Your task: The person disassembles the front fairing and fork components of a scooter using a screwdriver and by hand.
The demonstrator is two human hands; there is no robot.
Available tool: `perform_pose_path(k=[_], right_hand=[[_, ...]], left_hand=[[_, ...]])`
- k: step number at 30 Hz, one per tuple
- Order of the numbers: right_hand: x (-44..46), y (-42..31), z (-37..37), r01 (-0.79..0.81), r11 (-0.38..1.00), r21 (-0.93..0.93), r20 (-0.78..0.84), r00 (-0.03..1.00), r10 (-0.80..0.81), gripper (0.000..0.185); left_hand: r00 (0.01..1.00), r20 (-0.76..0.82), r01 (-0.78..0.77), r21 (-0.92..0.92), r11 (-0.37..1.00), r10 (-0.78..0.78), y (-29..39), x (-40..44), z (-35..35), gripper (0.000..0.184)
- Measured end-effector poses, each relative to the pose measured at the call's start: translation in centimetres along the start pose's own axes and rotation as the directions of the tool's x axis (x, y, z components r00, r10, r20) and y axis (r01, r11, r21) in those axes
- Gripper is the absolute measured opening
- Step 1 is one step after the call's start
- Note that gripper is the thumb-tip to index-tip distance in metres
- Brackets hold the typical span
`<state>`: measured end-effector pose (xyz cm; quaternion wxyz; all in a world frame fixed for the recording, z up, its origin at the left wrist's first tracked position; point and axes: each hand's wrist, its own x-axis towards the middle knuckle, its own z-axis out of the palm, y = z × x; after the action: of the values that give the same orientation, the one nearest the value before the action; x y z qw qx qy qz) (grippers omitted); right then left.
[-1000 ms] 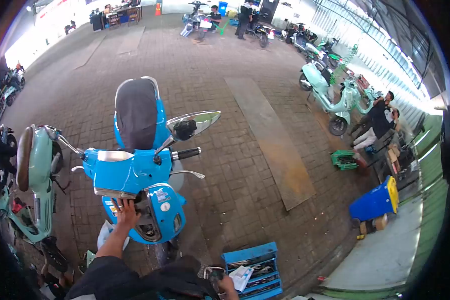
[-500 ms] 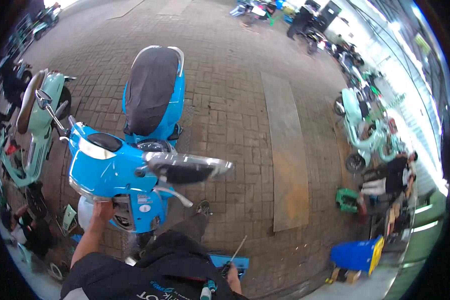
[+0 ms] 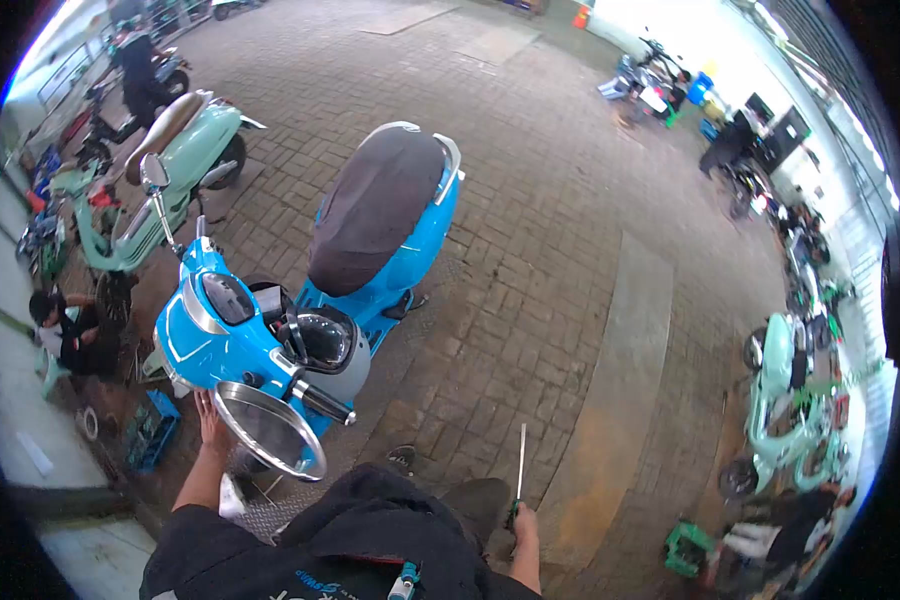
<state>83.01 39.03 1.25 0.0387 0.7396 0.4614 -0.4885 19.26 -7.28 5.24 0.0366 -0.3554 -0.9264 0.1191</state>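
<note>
A blue scooter (image 3: 195, 335) with a dark-covered seat (image 3: 380, 205) stands in front of me. My left hand (image 3: 211, 422) touches its front below the headset, fingers spread and partly hidden beside the round mirror (image 3: 270, 428). Low at the right, my right hand (image 3: 524, 522) is closed around the dark handle of a screwdriver (image 3: 522, 465), its long shaft pointing up. A helmet (image 3: 325, 340) sits behind the handlebar.
A mint-green scooter (image 3: 185, 150) stands at the left, near a seated person (image 3: 70, 335) and a blue crate (image 3: 152, 430). More scooters (image 3: 775, 400), a green crate (image 3: 688, 548) and a crouching person (image 3: 785, 535) are at the right. A metal plate (image 3: 620, 380) lies on the paving.
The view has swung left and the scooter's front has turned. My right hand has moved away from the blue toolbox, lifting the screwdriver. My left hand remains at the scooter's front.
</note>
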Motion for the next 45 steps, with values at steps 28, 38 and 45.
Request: perform_pose_path(k=[28,38,45], right_hand=[[22.2,-43.4,4.5,0.602,0.320,-0.731,0.505,0.793,-0.339,0.066],[0.8,-67.4,14.4,0.813,-0.441,-0.379,0.914,0.404,-0.041,0.060],[-7.8,-73.3,24.9,0.856,-0.416,0.306,0.823,-0.019,0.567,0.056]], left_hand=[[0.601,0.494,0.667,-0.744,0.052,-0.628,43.8,2.1,-17.0,0.045],[0.613,0.614,0.747,-0.655,0.112,-0.498,38.6,11.2,-19.3,0.058],[0.814,0.335,0.515,-0.794,0.323,-0.474,39.7,24.4,-21.4,0.061]])
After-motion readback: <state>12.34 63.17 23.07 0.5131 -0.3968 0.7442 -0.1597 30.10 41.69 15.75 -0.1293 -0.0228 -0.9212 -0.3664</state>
